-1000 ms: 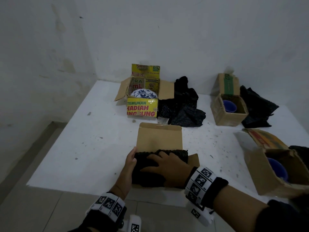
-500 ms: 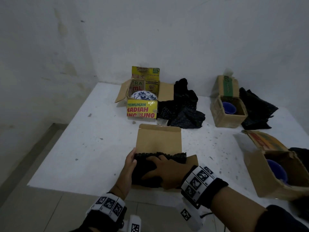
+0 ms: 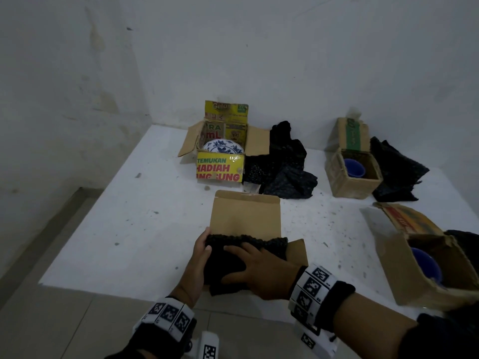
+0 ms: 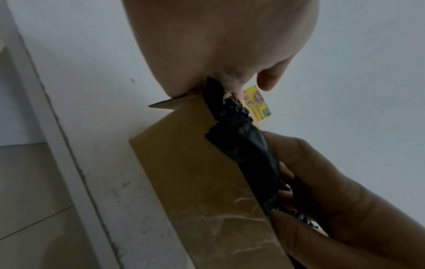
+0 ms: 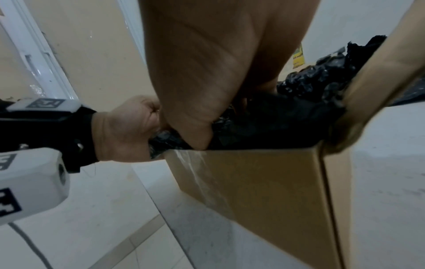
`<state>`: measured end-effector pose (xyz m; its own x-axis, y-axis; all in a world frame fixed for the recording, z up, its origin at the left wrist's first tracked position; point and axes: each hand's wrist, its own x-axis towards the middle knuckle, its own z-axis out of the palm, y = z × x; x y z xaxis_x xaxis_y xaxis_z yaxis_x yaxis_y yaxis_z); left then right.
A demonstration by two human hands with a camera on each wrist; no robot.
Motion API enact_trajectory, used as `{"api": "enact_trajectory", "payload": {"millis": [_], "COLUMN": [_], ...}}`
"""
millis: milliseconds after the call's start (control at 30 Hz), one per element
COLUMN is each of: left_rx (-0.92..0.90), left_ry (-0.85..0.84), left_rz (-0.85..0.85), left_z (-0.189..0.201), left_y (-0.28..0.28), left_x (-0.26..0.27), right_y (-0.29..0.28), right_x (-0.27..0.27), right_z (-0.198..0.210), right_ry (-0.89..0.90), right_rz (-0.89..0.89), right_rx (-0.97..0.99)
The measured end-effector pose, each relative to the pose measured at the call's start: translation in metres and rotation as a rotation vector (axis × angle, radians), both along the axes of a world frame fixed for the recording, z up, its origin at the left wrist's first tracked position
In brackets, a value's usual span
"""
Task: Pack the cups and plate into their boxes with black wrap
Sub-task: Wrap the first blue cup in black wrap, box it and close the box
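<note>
A brown cardboard box (image 3: 246, 216) stands at the table's near edge with its lid flap up, filled with black wrap (image 3: 228, 257). My left hand (image 3: 201, 252) grips the box's left side, thumb over the wrap's edge. My right hand (image 3: 256, 268) lies flat on the wrap and presses it down. In the right wrist view the wrap (image 5: 287, 123) bulges above the box (image 5: 264, 191). What lies under the wrap is hidden. A blue-and-white plate (image 3: 223, 147) sits in a yellow box (image 3: 220, 169). Blue cups (image 3: 353, 168) (image 3: 425, 263) sit in two open boxes.
Loose black wrap (image 3: 285, 164) is piled right of the yellow box, more (image 3: 394, 174) beside the small far box (image 3: 352, 185), and some (image 3: 464, 242) behind the near right box (image 3: 399, 268). The white table (image 3: 129, 229) ends just before my wrists; walls close the far side and left.
My right hand has slid slightly toward me across the wrap. The left hand stays on the box's left side.
</note>
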<state>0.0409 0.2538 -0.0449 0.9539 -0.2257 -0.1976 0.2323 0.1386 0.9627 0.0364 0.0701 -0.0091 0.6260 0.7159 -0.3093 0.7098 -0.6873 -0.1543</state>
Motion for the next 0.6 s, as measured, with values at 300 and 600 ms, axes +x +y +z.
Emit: {"api": "enact_trajectory", "payload": {"millis": [300, 600], "left_rx": [-0.018, -0.02], "left_ry": [0.006, 0.002], "left_rz": [-0.014, 0.053], "left_z": [-0.001, 0.0], "left_y": [-0.001, -0.006], "left_x": [0.0, 0.001], "right_y": [-0.001, 0.0], "right_x": [0.005, 0.013], "right_z": [0.01, 0.009], "right_ry": [0.064, 0.055], "right_rz": [0.007, 0.064], "right_rx": [-0.037, 0.032]}}
